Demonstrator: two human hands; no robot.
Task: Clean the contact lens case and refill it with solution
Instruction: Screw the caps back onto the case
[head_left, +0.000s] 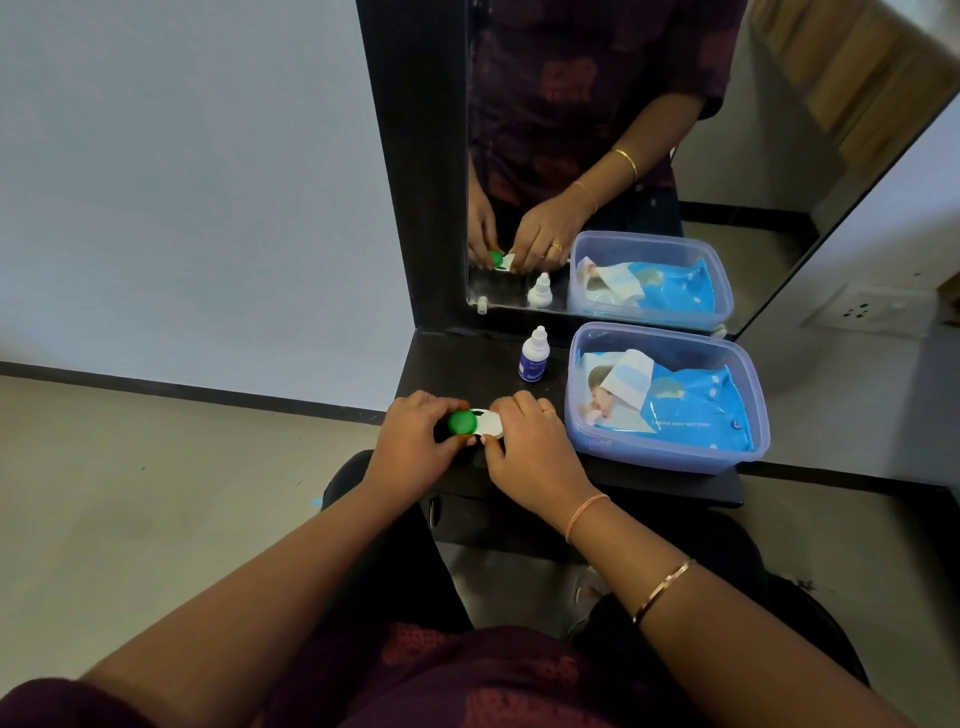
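A white contact lens case (488, 422) lies on the dark shelf (441, 364) below the mirror. Its left well carries a green cap (462, 422). My left hand (410, 441) curls its fingers and thumb round that green cap. My right hand (530, 447) grips the right end of the case, and its fingers hide that end. A small white solution bottle (534, 356) with a blue label stands upright behind the case, capped.
A clear plastic box (675, 457) holding a blue pack of wet wipes (691, 405) sits on the right of the shelf, close to my right hand. The mirror (623, 130) rises at the back. The shelf's front edge is just under my wrists.
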